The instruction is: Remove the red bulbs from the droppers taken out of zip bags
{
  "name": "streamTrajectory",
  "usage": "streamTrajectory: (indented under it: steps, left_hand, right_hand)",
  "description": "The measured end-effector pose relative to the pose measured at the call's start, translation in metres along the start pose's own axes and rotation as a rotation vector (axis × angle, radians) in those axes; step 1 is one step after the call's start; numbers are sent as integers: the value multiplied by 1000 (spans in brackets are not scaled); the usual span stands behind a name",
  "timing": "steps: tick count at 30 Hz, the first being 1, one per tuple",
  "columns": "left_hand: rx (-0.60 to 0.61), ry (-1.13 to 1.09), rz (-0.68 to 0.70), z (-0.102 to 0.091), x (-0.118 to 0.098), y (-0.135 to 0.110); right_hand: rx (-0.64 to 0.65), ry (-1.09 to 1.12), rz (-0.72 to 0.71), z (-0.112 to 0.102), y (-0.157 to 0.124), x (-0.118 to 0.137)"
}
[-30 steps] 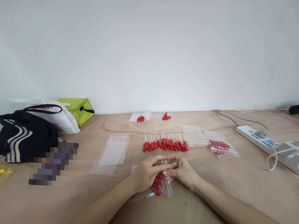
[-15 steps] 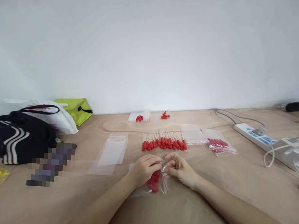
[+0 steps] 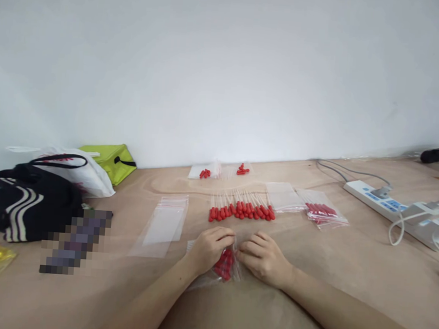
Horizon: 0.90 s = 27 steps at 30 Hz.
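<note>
A clear zip bag (image 3: pixel 224 272) with several red-tipped sticks inside lies on the table in front of me. My left hand (image 3: pixel 210 249) is closed on the bag's upper part, fingers pinched near its zip edge. My right hand (image 3: pixel 263 260) is closed at the same edge from the right, its fingertips pinching the plastic. Just beyond my hands, a row of red-tipped sticks (image 3: pixel 242 208) lies with the pale shafts pointing away. Flat clear zip bags (image 3: pixel 164 226) rest to the left, and another flat bag (image 3: pixel 283 196) sits right of the row.
At the right lie filled bags (image 3: pixel 321 210) and a white power strip (image 3: pixel 378 198) with cables. Small red pieces (image 3: pixel 205 173) on clear bags are by the wall. On the left stand a black bag (image 3: pixel 44 202), a white plastic bag (image 3: pixel 91 175) and a lime-green bag (image 3: pixel 110 162).
My right hand has turned, and its fingers have curled in from a looser pinch onto the bag's edge. The left hand has shifted slightly left, still holding the bag.
</note>
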State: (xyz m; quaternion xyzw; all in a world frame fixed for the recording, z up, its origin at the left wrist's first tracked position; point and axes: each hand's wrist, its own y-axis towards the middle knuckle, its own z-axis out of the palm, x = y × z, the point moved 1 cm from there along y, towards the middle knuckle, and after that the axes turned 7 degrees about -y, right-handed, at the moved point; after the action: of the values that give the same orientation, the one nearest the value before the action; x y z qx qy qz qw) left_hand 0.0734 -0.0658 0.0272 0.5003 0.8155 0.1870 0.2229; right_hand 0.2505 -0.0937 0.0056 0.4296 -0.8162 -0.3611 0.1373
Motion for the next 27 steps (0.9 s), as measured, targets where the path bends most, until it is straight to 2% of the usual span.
streamTrajectory:
  steps: [5,13,16,21,25,27]
  left_hand:
    - [155,22,132,-2,0,0]
    - [179,110,330,1,-3,0]
    - [189,120,337,-3,-3,1]
    - [146,55,234,-14,4,1]
    - [101,-43,-55,-21,0,-7]
    - [128,-88,-211,-25,-4,-17]
  right_hand:
    - [-10,-132,-87,3,-1,-2]
    - [22,-179,-174,-3,6,2]
    - [43,-192,-182,-3,6,0]
    - [107,-95,-124,-2,-1,-9]
    - [225,134,-22,-5,-3,-15]
    - [284,302,69,-8,-2,-16]
